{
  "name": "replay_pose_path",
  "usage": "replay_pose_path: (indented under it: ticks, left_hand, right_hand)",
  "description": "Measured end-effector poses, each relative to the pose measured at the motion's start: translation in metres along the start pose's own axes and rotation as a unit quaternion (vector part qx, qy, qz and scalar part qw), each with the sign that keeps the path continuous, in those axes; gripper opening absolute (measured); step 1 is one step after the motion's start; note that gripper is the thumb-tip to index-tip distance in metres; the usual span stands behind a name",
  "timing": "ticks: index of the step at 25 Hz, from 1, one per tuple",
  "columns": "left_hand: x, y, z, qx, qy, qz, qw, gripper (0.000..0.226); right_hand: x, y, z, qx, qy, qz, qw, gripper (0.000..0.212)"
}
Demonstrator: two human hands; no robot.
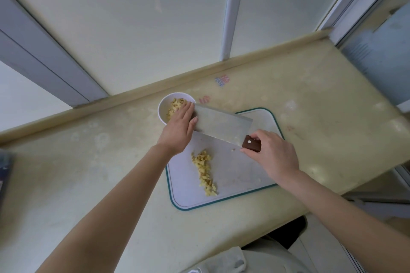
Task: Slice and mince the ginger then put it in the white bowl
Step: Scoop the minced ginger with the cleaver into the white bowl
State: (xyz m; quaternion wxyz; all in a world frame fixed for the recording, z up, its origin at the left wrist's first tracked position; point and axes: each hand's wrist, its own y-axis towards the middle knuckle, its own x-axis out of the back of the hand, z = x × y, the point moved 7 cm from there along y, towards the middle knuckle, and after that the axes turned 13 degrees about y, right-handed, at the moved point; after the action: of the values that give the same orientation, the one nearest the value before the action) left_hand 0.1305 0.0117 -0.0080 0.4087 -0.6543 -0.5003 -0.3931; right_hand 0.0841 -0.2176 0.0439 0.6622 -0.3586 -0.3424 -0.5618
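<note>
Your right hand (pixel 274 155) grips the cleaver (pixel 221 124) by its brown handle (pixel 251 143), fingers curled round it and pressed together, above the far right part of the cutting board (pixel 244 175). The blade is tilted with its broad flat facing up. It reaches from over the board's far edge, past the board's far left corner, to the rim of the white bowl (pixel 161 115). The bowl stands on the counter (pixel 99 162) just beyond that far left corner of the board. Your left hand (pixel 179 127) lies on the blade's end at the bowl, with the fingers straight and held together, their tips over the bowl's mouth, and the thumb laid against the flat of the blade. The minced pieces sit in 2 places. A ginger heap (pixel 176 104) lies inside the bowl, partly under your fingertips. A ginger strip (pixel 205 173) lies on the left half of the board, running from near its middle toward its near edge, apart from the blade and from your 2 hands.
</note>
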Motion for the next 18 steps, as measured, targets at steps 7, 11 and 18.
replay_pose_path:
  ticks: [7,11,18]
  left_hand:
    - [0.013,-0.043,-0.01,0.028,-0.114,-0.214,0.97,0.036]
    - [-0.031,-0.059,0.01,0.13,-0.107,-0.136,0.976,0.032]
    - [-0.069,-0.061,0.003,0.156,-0.12,0.001,0.98,0.048]
  right_hand:
    - [0.0,-0.034,-0.06,-0.068,0.018,-0.057,0.996,0.037]
    - [-0.017,-0.041,-0.084,-0.138,0.051,-0.041,0.988,0.035]
    - [-0.051,-0.058,-0.067,-0.13,0.127,0.026,0.983,0.03]
